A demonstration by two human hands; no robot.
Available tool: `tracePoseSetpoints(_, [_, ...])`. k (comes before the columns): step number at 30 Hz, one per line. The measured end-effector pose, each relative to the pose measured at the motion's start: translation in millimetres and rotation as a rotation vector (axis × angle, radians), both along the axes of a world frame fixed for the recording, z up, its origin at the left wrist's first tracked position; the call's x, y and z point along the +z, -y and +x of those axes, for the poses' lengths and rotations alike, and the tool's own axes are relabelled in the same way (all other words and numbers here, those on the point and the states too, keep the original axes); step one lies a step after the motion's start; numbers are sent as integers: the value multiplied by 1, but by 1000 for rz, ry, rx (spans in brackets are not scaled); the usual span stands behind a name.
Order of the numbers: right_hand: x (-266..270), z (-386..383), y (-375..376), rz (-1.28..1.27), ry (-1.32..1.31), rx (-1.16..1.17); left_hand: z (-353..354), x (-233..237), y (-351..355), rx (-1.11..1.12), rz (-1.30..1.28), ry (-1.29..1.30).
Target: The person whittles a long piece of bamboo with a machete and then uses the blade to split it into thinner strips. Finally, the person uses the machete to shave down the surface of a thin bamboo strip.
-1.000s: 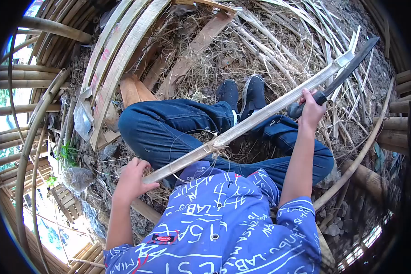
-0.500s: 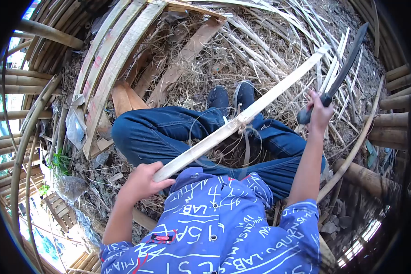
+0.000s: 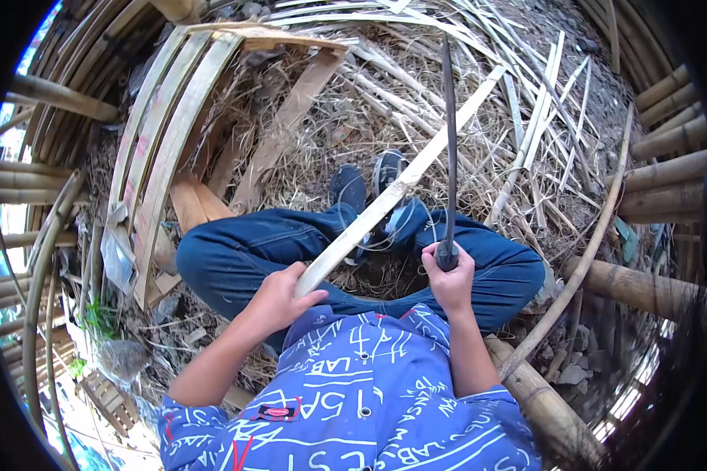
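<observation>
Left hand closed round the near end of a pale bamboo strip, which runs diagonally up over the legs. Right hand gripping the machete by its handle, blade up, crossing the strip in view; can't tell if they touch. Blue shirt reads "LAB", "EST"; red patch lettering too small

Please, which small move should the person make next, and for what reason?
Perhaps bring the knife against the strip near its joint, away from the left hand: that hand holds the strip's near end, the right hand holds the knife by its handle, and in this view the blade crosses the strip.
</observation>
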State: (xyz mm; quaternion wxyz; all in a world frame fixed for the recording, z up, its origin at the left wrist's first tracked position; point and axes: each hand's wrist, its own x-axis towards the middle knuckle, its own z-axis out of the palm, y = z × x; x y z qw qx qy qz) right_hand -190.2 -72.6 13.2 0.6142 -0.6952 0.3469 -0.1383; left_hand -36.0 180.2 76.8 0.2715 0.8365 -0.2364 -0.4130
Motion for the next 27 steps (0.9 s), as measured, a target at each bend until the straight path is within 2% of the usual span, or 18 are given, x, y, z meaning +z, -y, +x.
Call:
tracePoseSetpoints(5, [-16, 8, 18, 7, 33, -33, -11, 0, -25, 38, 27, 150])
tracePoseSetpoints(7, [-27, 21, 20, 132, 105, -158, -18, 1, -31, 36, 34, 170])
tracePoseSetpoints(8, [-27, 27, 22, 15, 71, -169, -19, 1, -32, 47, 31, 163])
tracePoseSetpoints(9, [-21, 35, 22, 25, 37, -170, -21, 1, -34, 60, 28, 157])
tracePoseSetpoints(11, [-42, 47, 25, 246, 139, -203, -22, 1, -34, 51, 29, 171])
tracePoseSetpoints(12, [-41, 52, 24, 248, 139, -205, -22, 2, -34, 41, 28, 183])
tracePoseSetpoints(14, [-35, 63, 20, 486, 199, -243, -22, 2, -35, 25, 34, 192])
tracePoseSetpoints(18, [-40, 65, 21, 536, 211, -260, -22, -1, -33, -3, 33, 212])
tracePoseSetpoints(27, [-25, 48, -9, 514, 171, -87, -23, -8, -10, 60, 52, 92])
